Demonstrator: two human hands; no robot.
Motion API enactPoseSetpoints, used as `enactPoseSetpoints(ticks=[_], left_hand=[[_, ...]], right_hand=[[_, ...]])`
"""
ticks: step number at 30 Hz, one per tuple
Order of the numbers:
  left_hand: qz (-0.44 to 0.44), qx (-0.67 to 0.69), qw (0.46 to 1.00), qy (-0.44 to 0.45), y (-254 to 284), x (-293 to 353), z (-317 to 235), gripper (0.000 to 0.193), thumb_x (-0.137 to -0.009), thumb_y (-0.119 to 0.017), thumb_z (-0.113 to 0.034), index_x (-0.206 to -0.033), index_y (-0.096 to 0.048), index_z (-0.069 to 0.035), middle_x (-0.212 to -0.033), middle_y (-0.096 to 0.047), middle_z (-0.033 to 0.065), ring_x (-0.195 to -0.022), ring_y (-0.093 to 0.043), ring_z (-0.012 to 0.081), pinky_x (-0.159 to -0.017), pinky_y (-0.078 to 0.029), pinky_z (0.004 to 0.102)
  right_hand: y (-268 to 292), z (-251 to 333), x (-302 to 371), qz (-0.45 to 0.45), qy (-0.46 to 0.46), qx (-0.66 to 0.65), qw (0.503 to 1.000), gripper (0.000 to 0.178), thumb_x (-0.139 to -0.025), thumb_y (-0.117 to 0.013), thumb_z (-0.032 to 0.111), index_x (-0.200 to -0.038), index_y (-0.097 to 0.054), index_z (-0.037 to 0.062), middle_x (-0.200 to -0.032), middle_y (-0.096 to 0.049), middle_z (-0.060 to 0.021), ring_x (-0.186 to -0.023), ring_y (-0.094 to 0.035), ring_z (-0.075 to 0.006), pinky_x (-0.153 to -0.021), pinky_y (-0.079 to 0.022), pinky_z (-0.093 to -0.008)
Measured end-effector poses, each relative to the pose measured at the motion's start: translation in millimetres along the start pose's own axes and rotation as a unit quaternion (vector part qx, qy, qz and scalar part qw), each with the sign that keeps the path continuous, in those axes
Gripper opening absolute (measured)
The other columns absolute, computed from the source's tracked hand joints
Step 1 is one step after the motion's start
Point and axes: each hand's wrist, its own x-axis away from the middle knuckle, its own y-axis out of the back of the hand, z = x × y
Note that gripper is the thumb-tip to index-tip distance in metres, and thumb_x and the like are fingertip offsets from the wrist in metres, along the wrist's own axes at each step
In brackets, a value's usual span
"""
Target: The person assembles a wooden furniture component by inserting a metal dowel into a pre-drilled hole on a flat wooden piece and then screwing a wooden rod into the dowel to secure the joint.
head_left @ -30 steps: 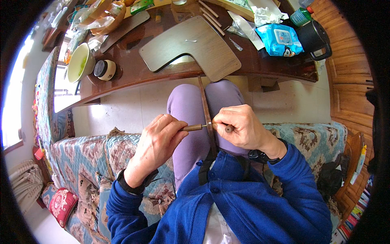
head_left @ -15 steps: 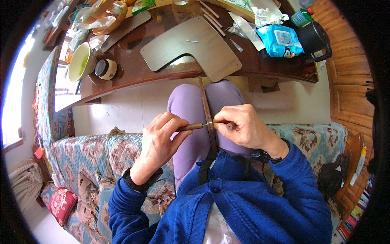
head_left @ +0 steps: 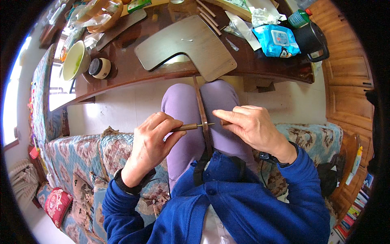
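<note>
Nearest, a blue cardigan (head_left: 252, 207) and purple trousers (head_left: 180, 105), on a sofa (head_left: 87, 150) with a quilted, patterned cover. Lengthwise between the thighs, a narrow brown strap (head_left: 199, 97), running from the waist toward the middle of the tabletop's near edge. Pinched between thumb and fingers of the left hand (head_left: 154, 132), a wooden-handled awl (head_left: 187, 127), level across the lap, with a thin metal shaft (head_left: 211, 124) showing on both sides of the strap; through it or over it, cannot tell. Right of the strap, grasped in the right hand (head_left: 256, 126), a second wooden handle (head_left: 224, 122), mostly hidden by thumb and palm; index finger stretched toward the strap, apart from it.

Farther left on the sofa, a red cushion (head_left: 59, 205) with a pale design. Around the knees, a pale floor (head_left: 130, 101). Beyond, a glossy, dark red-brown tabletop (head_left: 256, 67). At the middle of its near edge, jutting slightly over, an L-shaped wood-grain board (head_left: 203, 49), with a small white stick (head_left: 187, 40) on top. Toward the near left corner, a dark-lidded jar (head_left: 100, 68) beside a pale bowl (head_left: 85, 62). Near the right end, a blue wipes pack (head_left: 268, 42) and a black kettle (head_left: 315, 40). Along the far side, a basket (head_left: 113, 21) of plastic bags and, further right, thin wooden sticks (head_left: 209, 20). Past the right end, wooden cabinets (head_left: 351, 65); past the left, a bright window (head_left: 16, 97).
</note>
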Motion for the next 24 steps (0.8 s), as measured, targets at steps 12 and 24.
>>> enactPoseSetpoints(ticks=[12,24], left_hand=[[-0.002,-0.016,1.000,-0.018,3,1,0,0.020,-0.081,-0.082,-0.013,-0.095,-0.070,-0.005,-0.087,-0.065,0.0069,-0.077,-0.065,0.0266,-0.067,-0.054,0.0383],[-0.001,-0.030,0.999,-0.017,6,3,-1,0.018,-0.083,-0.081,-0.017,-0.094,-0.071,-0.007,-0.085,-0.063,0.0061,-0.076,-0.065,0.0260,-0.065,-0.054,0.0380]], right_hand=[[-3,6,-1,-0.068,0.036,-0.003,0.997,0.028,-0.086,-0.072,0.001,-0.111,-0.060,-0.0026,-0.090,-0.067,-0.0184,-0.085,-0.065,-0.0362,-0.078,-0.053,-0.0449],[5,18,0,-0.114,0.067,0.054,0.990,0.029,-0.077,-0.078,-0.005,-0.103,-0.064,-0.0019,-0.096,-0.067,-0.0165,-0.087,-0.068,-0.0360,-0.076,-0.057,-0.0431]])
